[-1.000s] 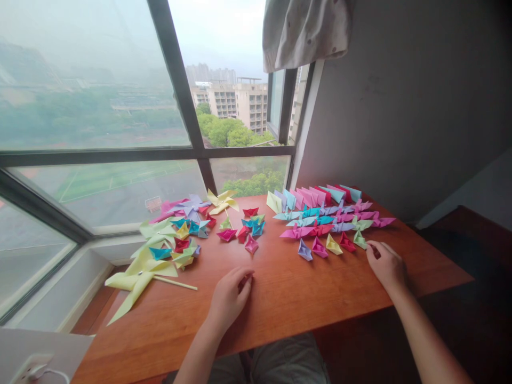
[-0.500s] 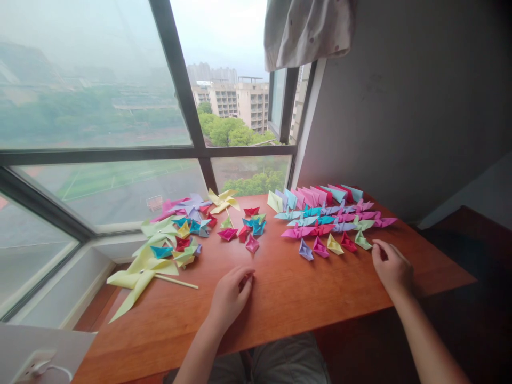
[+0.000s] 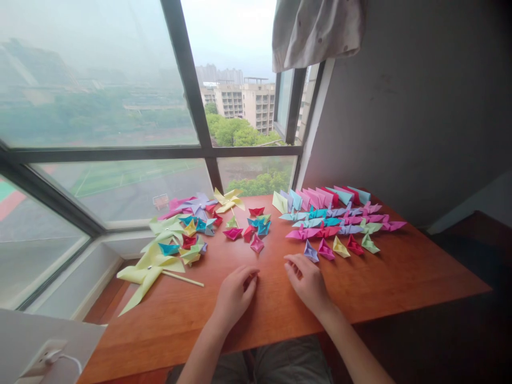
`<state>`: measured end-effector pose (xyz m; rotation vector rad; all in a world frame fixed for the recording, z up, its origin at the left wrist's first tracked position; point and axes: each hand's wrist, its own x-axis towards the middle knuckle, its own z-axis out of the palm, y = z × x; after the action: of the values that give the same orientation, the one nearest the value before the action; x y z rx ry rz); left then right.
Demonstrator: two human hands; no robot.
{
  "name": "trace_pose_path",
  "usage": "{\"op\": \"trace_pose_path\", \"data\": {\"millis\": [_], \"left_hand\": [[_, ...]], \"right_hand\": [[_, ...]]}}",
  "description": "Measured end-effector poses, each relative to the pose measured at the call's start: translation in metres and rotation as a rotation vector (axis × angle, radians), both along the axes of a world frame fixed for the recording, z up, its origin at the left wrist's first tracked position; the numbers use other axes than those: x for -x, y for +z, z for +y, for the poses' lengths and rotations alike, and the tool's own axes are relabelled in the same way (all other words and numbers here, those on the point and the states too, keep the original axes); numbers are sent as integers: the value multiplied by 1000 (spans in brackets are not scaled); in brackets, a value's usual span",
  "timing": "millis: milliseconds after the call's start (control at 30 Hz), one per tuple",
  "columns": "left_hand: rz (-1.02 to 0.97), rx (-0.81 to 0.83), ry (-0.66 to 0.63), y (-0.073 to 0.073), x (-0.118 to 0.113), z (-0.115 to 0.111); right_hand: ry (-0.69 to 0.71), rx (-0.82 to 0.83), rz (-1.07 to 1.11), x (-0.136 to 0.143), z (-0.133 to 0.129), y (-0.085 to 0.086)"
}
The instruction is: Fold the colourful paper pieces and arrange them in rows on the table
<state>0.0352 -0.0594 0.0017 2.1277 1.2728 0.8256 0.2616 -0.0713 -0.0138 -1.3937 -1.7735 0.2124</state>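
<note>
My left hand (image 3: 235, 294) rests on the wooden table (image 3: 272, 309), fingers loosely curled and a gap at the thumb, holding nothing. Just beyond it lies a pink paper boat (image 3: 256, 244), in front of a small cluster of boats with a teal boat (image 3: 263, 228). My right hand (image 3: 308, 280) is empty too, fingers loosely bent and apart, close to a lavender paper boat (image 3: 310, 252) but not touching it. That boat begins a front row with a magenta boat (image 3: 326, 249), a yellow boat (image 3: 341, 247), a red boat (image 3: 355, 245) and a green boat (image 3: 370, 244).
Behind the row stand folded cranes (image 3: 304, 233) and upright paper planes (image 3: 316, 198). At the left are more boats, a yellow-green pinwheel (image 3: 150, 268) on a stick and a lavender pinwheel (image 3: 199, 204). A window (image 3: 104, 152) borders the table; a wall (image 3: 392, 117) rises at right.
My right hand has moved left from beside the green boat to near the lavender one. My left hand stays about where it was on the table. The view has shifted slightly.
</note>
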Motion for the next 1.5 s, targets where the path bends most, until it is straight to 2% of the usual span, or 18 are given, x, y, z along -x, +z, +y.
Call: {"op": "trace_pose_path", "data": {"millis": [200,333,433,600,800,867,1133,1333,1500], "left_hand": [[-30,-21,2,-2,1,0],[-23,-46,22,-3,2,-1],[-14,-70,24,-1,2,-2],[-10,-93,57,-1,2,-1],[-83,-105,233,-4,5,1],[-100,-97,249,-3,5,2],[-104,-29,44,4,-1,-2],[-74,-9,-74,8,-4,-5],[-42,-34,-103,9,-3,-3]], "right_hand": [[14,173,-93,51,36,14],[-7,231,-184,66,49,18],[-19,214,-238,69,53,17],[34,120,-203,62,44,13],[135,71,-131,37,16,11],[163,66,-113,28,6,11],[243,29,-115,0,-18,13],[260,-4,-107,-2,-25,11],[255,-15,-57,-1,-30,8]]}}
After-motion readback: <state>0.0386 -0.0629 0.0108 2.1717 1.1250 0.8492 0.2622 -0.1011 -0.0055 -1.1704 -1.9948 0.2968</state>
